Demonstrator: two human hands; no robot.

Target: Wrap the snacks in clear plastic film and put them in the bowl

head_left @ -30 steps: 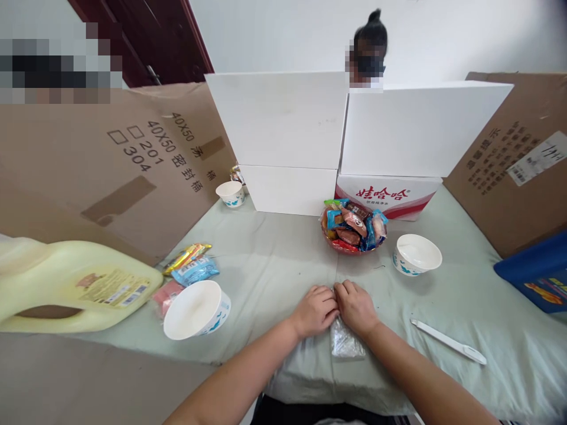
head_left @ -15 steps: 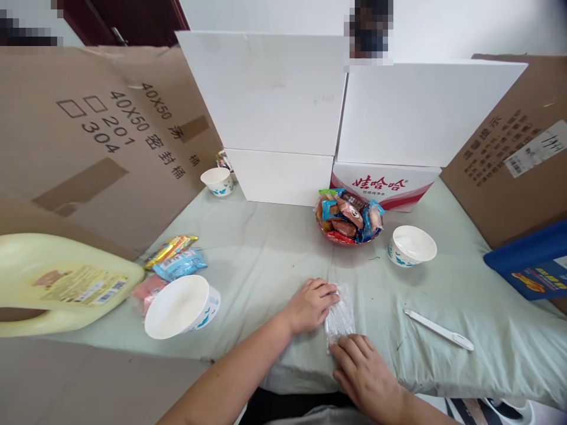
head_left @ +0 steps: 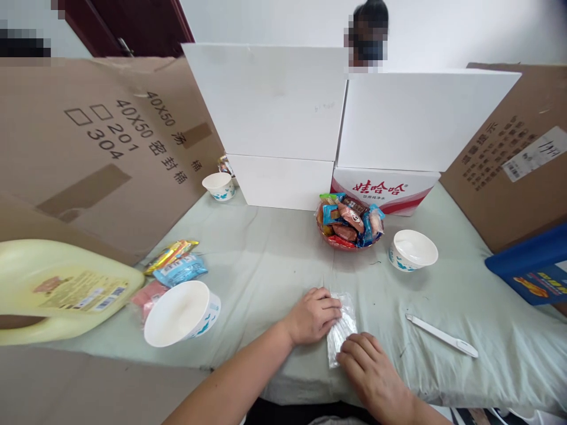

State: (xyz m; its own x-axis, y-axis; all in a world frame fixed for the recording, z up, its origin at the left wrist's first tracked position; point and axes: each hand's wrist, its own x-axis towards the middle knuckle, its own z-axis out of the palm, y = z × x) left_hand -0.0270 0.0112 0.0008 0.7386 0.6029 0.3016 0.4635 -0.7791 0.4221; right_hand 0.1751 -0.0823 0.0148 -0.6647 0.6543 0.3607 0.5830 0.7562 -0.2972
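A flat clear plastic bag (head_left: 340, 339) lies lengthwise on the pale green cloth, crinkled and shiny. My left hand (head_left: 315, 316) rests over its upper left edge, with fingers bent and pressed together on the plastic. At the lower right edge, my right hand (head_left: 370, 369) has its curled fingertips on the bag, thumb tucked close. Whether anything is inside the bag I cannot tell. To the right of my right hand lies a slim white plastic tool (head_left: 442, 335). Beyond the hands stands a bowl of wrapped snacks (head_left: 349, 224).
White paper bowls stand at right (head_left: 413, 251), far left (head_left: 219, 186) and, tilted, near left (head_left: 181, 314). Snack packets (head_left: 179, 268) and a yellow jug (head_left: 66, 289) lie left; a blue container (head_left: 531, 265) is right. Cartons (head_left: 283, 100) wall the back. A person's head shows behind.
My right hand has shifted slightly along the bag's right edge, baring more of its lower end. The left hand stays on the upper part. The whole view has tilted slightly.
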